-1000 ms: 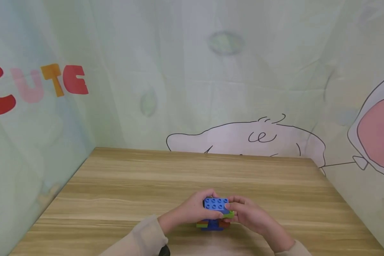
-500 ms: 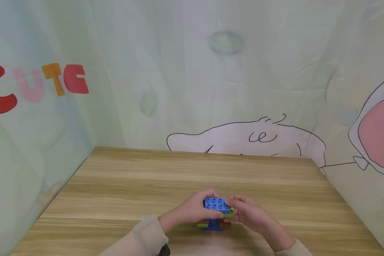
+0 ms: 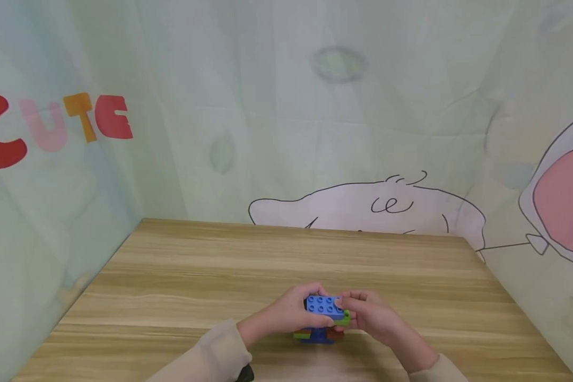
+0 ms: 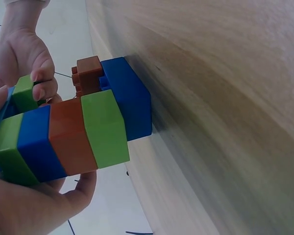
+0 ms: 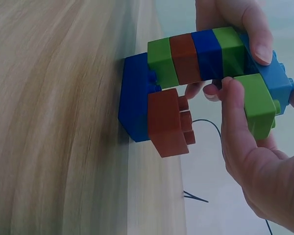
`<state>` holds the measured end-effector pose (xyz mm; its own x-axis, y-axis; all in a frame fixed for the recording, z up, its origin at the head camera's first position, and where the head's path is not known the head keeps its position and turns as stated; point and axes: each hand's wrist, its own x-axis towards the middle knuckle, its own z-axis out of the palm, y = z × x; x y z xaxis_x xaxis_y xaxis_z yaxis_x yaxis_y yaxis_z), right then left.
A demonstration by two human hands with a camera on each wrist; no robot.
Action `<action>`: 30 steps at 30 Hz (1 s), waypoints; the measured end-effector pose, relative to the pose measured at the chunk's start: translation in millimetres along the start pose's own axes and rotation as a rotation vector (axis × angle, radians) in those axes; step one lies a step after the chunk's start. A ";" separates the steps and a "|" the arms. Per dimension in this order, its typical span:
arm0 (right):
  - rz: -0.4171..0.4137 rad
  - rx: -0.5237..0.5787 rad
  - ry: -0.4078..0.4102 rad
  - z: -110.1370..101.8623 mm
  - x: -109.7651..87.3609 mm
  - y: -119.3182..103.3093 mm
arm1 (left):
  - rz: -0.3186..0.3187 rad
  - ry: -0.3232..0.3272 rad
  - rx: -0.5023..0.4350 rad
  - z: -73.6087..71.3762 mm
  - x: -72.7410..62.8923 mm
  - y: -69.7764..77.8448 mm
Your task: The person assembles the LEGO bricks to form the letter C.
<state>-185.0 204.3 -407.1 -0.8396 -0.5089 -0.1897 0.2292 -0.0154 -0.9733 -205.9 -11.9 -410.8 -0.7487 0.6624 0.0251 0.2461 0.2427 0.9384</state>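
Note:
A toy brick structure stands on the wooden table, its long dark blue base brick [image 5: 132, 98] lowest. From one end rises a column of a green brick [image 4: 106, 129], a brown brick [image 4: 71, 137], a blue brick [image 4: 39, 142] and another green brick [image 4: 12, 149]. A brown brick [image 5: 167, 122] sits on the base's other end. Across the column's top lies a lighter blue studded brick [image 3: 323, 306], overhanging to the right. My left hand [image 3: 291, 309] grips this upper part from the left. My right hand [image 3: 379, 321] pinches a green brick [image 5: 257, 103] under the overhang, thumb on the blue brick's top.
The wood-grain table [image 3: 210, 265] spreads out behind and to both sides of the hands. A printed curtain [image 3: 277, 116] with letters and a line-drawn figure encloses it at the back and sides.
My right thumb has moved slightly up onto the top of the lighter blue brick. A stud of the green brick below shows more at the right. My left hand keeps its grip.

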 end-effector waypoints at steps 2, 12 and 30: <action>-0.003 0.002 -0.002 0.1 -0.5 -1.0 | 0.003 -0.002 -0.003 0.1 0.2 -0.3; 0.001 -0.037 0.087 5.6 -1.5 -1.3 | -0.030 0.019 -0.001 1.2 1.4 -1.2; -0.018 -0.121 0.142 8.9 2.2 1.8 | -0.025 0.025 0.001 0.1 0.6 -0.4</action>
<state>-182.1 195.5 -408.1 -0.9061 -0.3829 -0.1800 0.1599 0.0841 -0.9835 -206.3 -11.5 -411.2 -0.7694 0.6386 0.0103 0.2279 0.2594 0.9385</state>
